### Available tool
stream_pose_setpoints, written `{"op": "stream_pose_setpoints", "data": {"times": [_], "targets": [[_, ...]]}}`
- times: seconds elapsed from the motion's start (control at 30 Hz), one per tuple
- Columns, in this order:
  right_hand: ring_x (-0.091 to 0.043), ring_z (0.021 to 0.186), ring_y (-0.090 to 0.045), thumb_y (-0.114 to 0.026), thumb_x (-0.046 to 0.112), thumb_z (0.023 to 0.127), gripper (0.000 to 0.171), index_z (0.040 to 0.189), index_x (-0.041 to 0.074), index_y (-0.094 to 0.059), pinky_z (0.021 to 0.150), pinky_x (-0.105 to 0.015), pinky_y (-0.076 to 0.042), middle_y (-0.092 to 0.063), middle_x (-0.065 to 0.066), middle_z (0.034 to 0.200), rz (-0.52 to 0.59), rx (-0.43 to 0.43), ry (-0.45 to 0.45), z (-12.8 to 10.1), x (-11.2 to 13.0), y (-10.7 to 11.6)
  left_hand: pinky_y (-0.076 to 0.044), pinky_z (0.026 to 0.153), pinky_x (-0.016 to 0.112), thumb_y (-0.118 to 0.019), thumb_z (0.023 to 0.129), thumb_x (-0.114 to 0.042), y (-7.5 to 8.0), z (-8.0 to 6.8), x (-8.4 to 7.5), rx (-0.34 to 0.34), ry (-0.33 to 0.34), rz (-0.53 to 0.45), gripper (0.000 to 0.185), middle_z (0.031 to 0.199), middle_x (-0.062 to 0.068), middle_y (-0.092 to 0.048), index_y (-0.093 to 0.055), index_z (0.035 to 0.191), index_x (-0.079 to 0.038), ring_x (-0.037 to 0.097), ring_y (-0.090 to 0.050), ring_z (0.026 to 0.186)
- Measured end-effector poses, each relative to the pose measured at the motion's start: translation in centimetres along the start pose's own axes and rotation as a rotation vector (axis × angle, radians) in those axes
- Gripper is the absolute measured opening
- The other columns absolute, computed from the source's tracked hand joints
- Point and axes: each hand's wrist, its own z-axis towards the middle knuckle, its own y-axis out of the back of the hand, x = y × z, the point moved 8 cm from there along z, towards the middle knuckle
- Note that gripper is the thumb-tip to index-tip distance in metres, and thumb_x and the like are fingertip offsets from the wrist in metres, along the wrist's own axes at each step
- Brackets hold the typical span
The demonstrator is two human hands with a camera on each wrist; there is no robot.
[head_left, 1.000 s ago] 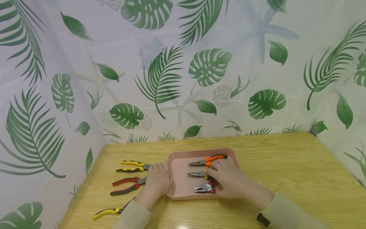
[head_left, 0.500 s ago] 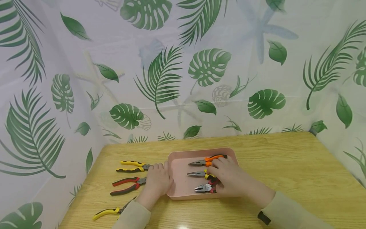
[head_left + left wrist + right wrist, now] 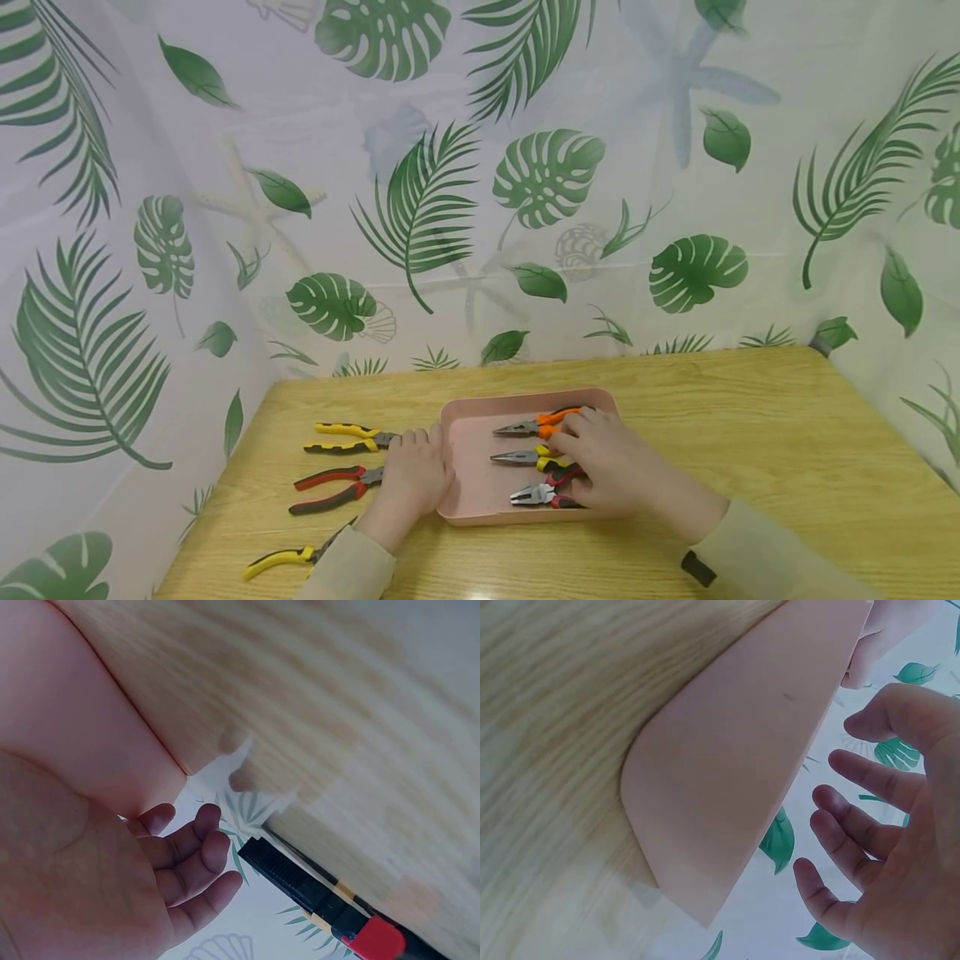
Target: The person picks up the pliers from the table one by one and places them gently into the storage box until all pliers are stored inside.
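Observation:
In the head view, a pink tray holds three pliers: orange-handled needle-nose pliers at the back, yellow-and-black needle-nose pliers in the middle and red-and-black combination pliers at the front. My right hand is over the tray's right end, covering some handle ends. Its fingers are apart and loosely bent, with nothing between them in the right wrist view. My left hand rests at the tray's left edge, fingers loosely bent and holding nothing.
Left of the tray on the wooden table lie yellow-and-black pliers, red-and-black pliers and yellow-handled pliers, partly hidden by my left hand and sleeve. A leaf-print cloth stands behind the table.
My right hand has drawn slightly to the right, showing more of the yellow and red handles. The left hand and the pliers stay where they were.

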Motion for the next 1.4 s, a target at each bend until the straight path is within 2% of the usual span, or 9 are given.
{"op": "stream_pose_setpoints", "data": {"times": [0.13,0.27,0.4,0.63,0.87,1.03,1.13,1.3,1.4], "targets": [[-0.024,0.105,-0.057,-0.088,0.029,0.082,0.039,0.113,0.015,-0.069,0.096,-0.046,-0.051,-0.063,0.001,0.107,0.012,0.026,-0.022,-0.1,-0.4,-0.2,-0.050,0.089,0.044,-0.053,0.106,-0.039,-0.1,0.0,0.0,-0.005,-0.002,0.008,0.033,0.094,0.010,-0.057,-0.051,0.117,-0.008,0.027,-0.057,0.092],[-0.025,0.104,-0.058,-0.085,0.024,0.080,0.039,0.115,0.014,-0.070,0.094,-0.046,-0.052,-0.065,-0.001,0.109,-0.021,0.036,-0.024,-0.2,-0.8,-0.2,-0.050,0.088,0.044,-0.055,0.106,-0.040,-0.1,0.0,0.0,-0.007,-0.003,0.009,0.035,0.095,0.011,-0.058,-0.051,0.119,-0.007,0.027,-0.058,0.092],[-0.022,0.099,-0.056,-0.078,0.015,0.074,0.040,0.113,0.014,-0.069,0.085,-0.043,-0.052,-0.066,-0.001,0.108,-0.064,0.031,-0.009,-0.3,-1.1,0.0,-0.050,0.089,0.045,-0.054,0.106,-0.040,-0.2,0.0,0.0,-0.001,-0.003,0.011,0.037,0.096,0.011,-0.058,-0.051,0.122,-0.007,0.027,-0.058,0.093],[-0.019,0.095,-0.053,-0.077,0.014,0.075,0.039,0.112,0.017,-0.066,0.072,-0.036,-0.045,-0.061,0.003,0.102,-0.084,0.048,-0.035,-0.5,-1.7,-0.1,-0.050,0.088,0.045,-0.055,0.106,-0.039,0.0,0.0,0.0,-0.011,-0.002,0.004,0.034,0.093,0.011,-0.057,-0.052,0.117,-0.007,0.027,-0.058,0.092],[-0.022,0.101,-0.057,-0.078,0.012,0.075,0.051,0.125,0.017,-0.066,0.072,-0.041,-0.047,-0.064,-0.003,0.111,-0.054,0.110,-0.101,-0.8,-2.4,0.0,-0.049,0.089,0.045,-0.056,0.106,-0.037,0.3,-0.2,0.0,-0.011,-0.003,-0.005,0.034,0.094,0.011,-0.058,-0.052,0.118,-0.006,0.028,-0.059,0.093],[-0.019,0.095,-0.053,-0.077,0.010,0.075,0.058,0.131,0.018,-0.065,0.072,-0.039,-0.042,-0.062,-0.002,0.108,-0.038,0.126,-0.132,-1.1,-2.8,0.2,-0.050,0.088,0.045,-0.054,0.106,-0.036,0.4,-0.3,0.0,-0.015,-0.004,-0.009,0.032,0.094,0.011,-0.058,-0.051,0.117,-0.006,0.028,-0.059,0.093],[-0.018,0.093,-0.051,-0.075,0.009,0.075,0.056,0.129,0.019,-0.066,0.073,-0.039,-0.042,-0.063,-0.004,0.112,-0.039,0.125,-0.139,-1.3,-3.0,0.3,-0.050,0.089,0.045,-0.054,0.106,-0.035,0.5,-0.3,0.0,-0.021,-0.005,-0.009,0.030,0.093,0.011,-0.059,-0.051,0.115,-0.006,0.028,-0.060,0.093],[-0.021,0.098,-0.055,-0.075,0.009,0.072,0.038,0.107,0.022,-0.067,0.075,-0.044,-0.046,-0.061,-0.009,0.133,-0.027,0.095,-0.148,-1.6,-3.4,0.5,-0.050,0.089,0.045,-0.053,0.106,-0.035,0.6,-0.3,0.0,-0.021,-0.006,-0.011,0.030,0.093,0.011,-0.059,-0.051,0.115,-0.006,0.028,-0.060,0.093],[-0.021,0.097,-0.055,-0.075,0.008,0.072,0.034,0.102,0.023,-0.066,0.076,-0.045,-0.047,-0.061,-0.008,0.137,-0.025,0.094,-0.158,-1.8,-3.7,0.6,-0.050,0.090,0.045,-0.053,0.106,-0.035,0.7,-0.3,-0.1,-0.024,-0.008,-0.018,0.030,0.094,0.011,-0.059,-0.051,0.114,-0.006,0.028,-0.060,0.093]]}}
